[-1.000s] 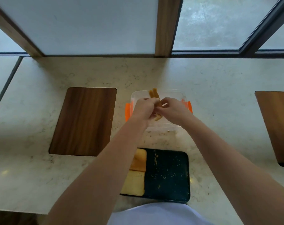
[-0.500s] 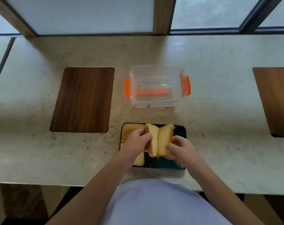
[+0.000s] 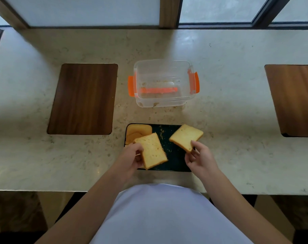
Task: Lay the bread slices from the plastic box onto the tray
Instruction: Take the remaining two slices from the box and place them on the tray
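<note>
Over the dark rectangular tray (image 3: 174, 161), the pair held together half a second ago has split: left hand (image 3: 132, 158) pinches one golden square bread slice (image 3: 152, 150), right hand (image 3: 200, 158) pinches another (image 3: 185, 137); beyond, the clear orange-clipped plastic box (image 3: 163, 83) looks empty, so these seem the last

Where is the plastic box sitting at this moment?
In the head view, the plastic box stands on the counter just beyond the dark tray, between the two wooden boards, nearer the left board.
</note>
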A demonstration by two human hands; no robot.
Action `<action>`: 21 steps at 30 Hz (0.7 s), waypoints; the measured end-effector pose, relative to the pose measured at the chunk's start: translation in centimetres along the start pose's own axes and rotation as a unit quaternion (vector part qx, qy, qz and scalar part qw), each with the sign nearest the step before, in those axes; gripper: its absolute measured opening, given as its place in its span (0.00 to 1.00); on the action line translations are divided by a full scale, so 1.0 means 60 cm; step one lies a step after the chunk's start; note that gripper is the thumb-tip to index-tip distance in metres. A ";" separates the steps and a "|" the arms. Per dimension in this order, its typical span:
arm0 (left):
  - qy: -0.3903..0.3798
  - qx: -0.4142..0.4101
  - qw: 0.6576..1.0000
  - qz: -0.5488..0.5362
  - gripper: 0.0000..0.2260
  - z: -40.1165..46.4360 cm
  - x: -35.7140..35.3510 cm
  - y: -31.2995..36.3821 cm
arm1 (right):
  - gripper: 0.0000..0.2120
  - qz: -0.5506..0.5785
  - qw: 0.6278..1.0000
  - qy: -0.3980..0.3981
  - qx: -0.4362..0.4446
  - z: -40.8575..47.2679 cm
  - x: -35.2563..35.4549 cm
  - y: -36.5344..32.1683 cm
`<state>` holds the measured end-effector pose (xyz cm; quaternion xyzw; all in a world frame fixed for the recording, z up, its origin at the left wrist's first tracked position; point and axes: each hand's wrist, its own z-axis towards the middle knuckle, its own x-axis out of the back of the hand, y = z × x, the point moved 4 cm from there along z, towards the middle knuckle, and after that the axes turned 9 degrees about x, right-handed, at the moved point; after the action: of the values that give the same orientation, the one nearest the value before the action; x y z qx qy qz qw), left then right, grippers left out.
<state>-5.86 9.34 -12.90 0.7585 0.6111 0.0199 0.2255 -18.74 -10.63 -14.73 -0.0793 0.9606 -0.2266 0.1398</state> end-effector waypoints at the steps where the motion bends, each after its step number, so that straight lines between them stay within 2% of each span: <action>1: -0.001 0.002 1.000 -0.004 0.12 0.000 0.000 0.002 | 0.08 0.006 1.000 0.005 -0.001 0.004 -0.003 0.000; 4: -0.004 0.006 1.000 -0.001 0.12 -0.002 -0.002 0.006 | 0.04 -0.043 0.999 -0.011 0.019 0.016 -0.014 0.004; 6: -0.001 0.008 1.000 0.000 0.12 -0.001 -0.002 0.008 | 0.02 -0.159 0.984 -0.038 0.070 0.024 -0.015 0.002; 8: 0.002 0.007 1.000 -0.003 0.12 0.000 0.000 0.009 | 0.05 -0.334 0.930 -0.074 0.136 0.026 -0.014 -0.009; 10: 0.005 0.006 1.000 -0.001 0.13 0.002 0.002 0.011 | 0.10 -0.493 0.843 -0.123 0.175 0.030 -0.016 -0.022; 13: 0.013 0.010 1.000 0.006 0.12 0.004 0.002 0.011 | 0.09 -0.634 0.731 -0.164 0.191 0.043 -0.028 -0.047; 15: 0.014 0.008 1.000 0.012 0.12 0.006 0.001 0.012 | 0.11 -0.668 0.691 -0.156 0.226 0.056 -0.042 -0.069; 18: 0.011 0.003 1.000 0.027 0.13 0.007 -0.002 0.013 | 0.17 -0.668 0.665 -0.101 0.318 0.066 -0.066 -0.102; 21: 0.014 0.002 0.999 0.031 0.12 0.008 -0.004 0.013 | 0.21 -0.671 0.624 -0.103 0.387 0.059 -0.077 -0.106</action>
<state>-5.07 8.84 -12.98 0.7772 0.5903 0.0360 0.2150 -12.72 -16.74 -13.78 -0.6635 0.4442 -0.5985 0.0651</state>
